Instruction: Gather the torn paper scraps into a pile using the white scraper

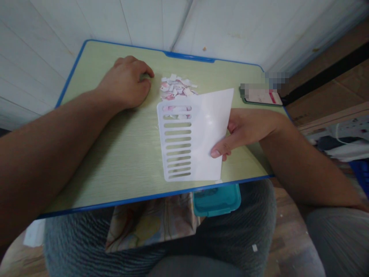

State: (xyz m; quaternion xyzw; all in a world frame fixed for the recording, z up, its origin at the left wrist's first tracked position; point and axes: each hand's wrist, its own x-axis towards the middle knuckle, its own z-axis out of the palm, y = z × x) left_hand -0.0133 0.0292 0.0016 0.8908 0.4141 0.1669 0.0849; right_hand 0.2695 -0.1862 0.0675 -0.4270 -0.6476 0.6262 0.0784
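My right hand (240,132) grips the right edge of a white slotted plastic sheet (207,130), thumb on top and fingers beneath. A column of long slots runs down the sheet's left side, and its upper left part lies over a pile of small paper scraps (177,87). Through the top slots some scraps show. To the left of the pile, my left hand (128,82) rests on the table (121,154). Its fingers are loosely bent, with a gap between thumb and forefinger and nothing visible in them.
A phone (261,96) lies at the table's right edge. Below the front edge, a teal plastic container (217,200) and a patterned bag or cloth (152,223) are at my lap. A white wall (144,23) stands behind the table, and cardboard (325,77) is at the right.
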